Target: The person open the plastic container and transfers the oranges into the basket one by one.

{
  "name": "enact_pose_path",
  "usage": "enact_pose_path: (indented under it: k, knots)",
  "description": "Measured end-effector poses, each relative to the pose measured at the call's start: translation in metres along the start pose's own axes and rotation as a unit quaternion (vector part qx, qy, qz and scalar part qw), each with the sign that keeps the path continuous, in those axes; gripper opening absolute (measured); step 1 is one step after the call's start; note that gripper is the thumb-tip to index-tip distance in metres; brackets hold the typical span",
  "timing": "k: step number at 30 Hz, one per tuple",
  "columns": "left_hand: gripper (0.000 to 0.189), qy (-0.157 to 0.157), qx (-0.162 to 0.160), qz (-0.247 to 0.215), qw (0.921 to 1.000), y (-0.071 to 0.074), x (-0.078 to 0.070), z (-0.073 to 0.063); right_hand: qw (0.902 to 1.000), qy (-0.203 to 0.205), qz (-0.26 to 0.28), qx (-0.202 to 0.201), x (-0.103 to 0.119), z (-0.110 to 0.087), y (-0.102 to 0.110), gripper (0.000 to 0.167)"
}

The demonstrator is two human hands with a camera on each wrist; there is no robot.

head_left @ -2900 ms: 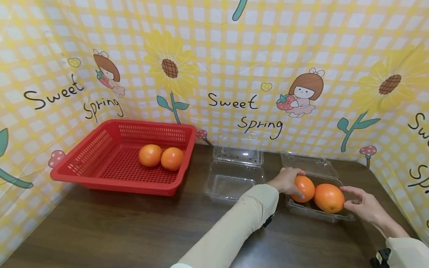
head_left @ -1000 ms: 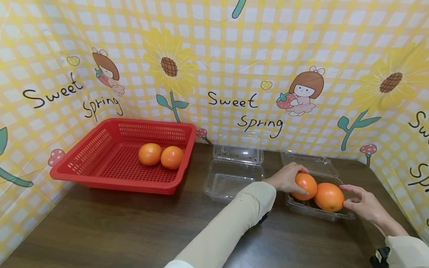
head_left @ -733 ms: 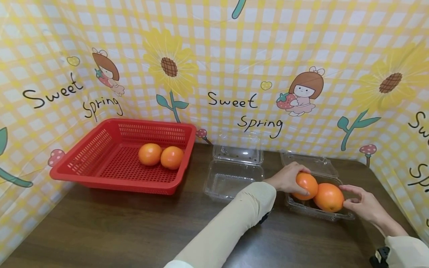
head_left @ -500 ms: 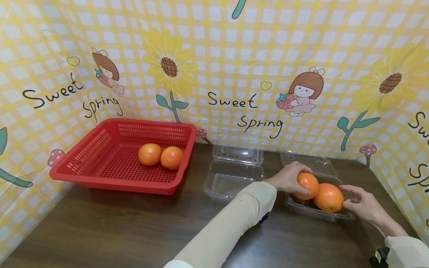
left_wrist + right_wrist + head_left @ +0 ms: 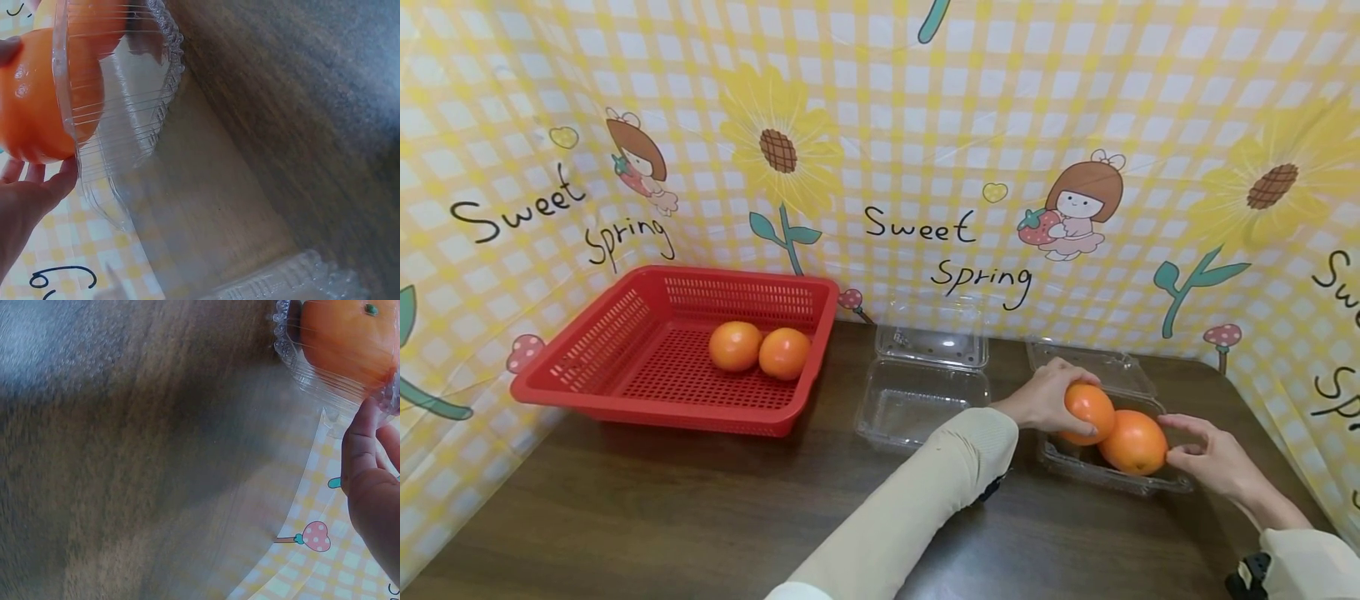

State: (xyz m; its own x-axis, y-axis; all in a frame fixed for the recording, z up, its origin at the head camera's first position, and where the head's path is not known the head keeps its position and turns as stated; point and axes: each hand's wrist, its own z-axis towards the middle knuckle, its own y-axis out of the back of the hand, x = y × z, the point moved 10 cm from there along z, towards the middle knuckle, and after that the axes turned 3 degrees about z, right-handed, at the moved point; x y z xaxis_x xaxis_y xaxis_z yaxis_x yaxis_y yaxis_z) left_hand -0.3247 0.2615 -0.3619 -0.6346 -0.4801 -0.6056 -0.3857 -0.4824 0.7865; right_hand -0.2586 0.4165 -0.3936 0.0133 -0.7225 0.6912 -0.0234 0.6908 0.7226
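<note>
My left hand holds an orange, its thumb on the near side and fingers behind. The orange sits tipped up over the left part of a clear plastic clamshell box. Against it leans a second orange, lying in the box's right part. At the box's right end is my right hand, fingers bent. In the right wrist view its thumb meets the clear wall and rim beside the orange; the other fingertips are mostly hidden. The left wrist view shows fingers under the held orange.
A red perforated basket stands on the left with two oranges in it. Between basket and hands lies another clear clamshell, lid raised. The right box's lid lies folded back near the patterned cloth. All rest on a brown table.
My left hand has shifted a little to the right with its orange, which has risen slightly against the other one. The right hand has hardly moved.
</note>
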Motion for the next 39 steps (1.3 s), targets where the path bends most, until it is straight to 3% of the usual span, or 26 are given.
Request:
enact_pose_path:
  k: [7, 18, 26, 33, 39]
  knots:
    - [0.064, -0.009, -0.002, 0.02, 0.9998, 0.001, -0.002, -0.001, 1.0, 0.0, -0.002, -0.001, 0.0, 0.0, 0.0, 0.051]
    - [0.062, -0.052, -0.008, 0.022, 0.9984, 0.003, -0.012, -0.002, 0.9999, 0.003, -0.013, -0.006, 0.0, -0.001, 0.002, 0.05]
    - [0.06, -0.049, -0.013, 0.006, 0.9987, 0.004, -0.008, -0.004, 0.9999, 0.008, -0.015, -0.005, 0.001, 0.0, 0.001, 0.05]
    - [0.062, -0.042, -0.021, -0.036, 0.9983, 0.01, -0.006, -0.006, 0.9997, 0.013, -0.018, -0.006, 0.001, 0.0, 0.0, 0.05]
    - [0.062, -0.029, -0.01, -0.061, 0.9977, 0.01, -0.005, -0.008, 0.9996, 0.022, -0.016, -0.011, 0.004, -0.001, 0.001, 0.048]
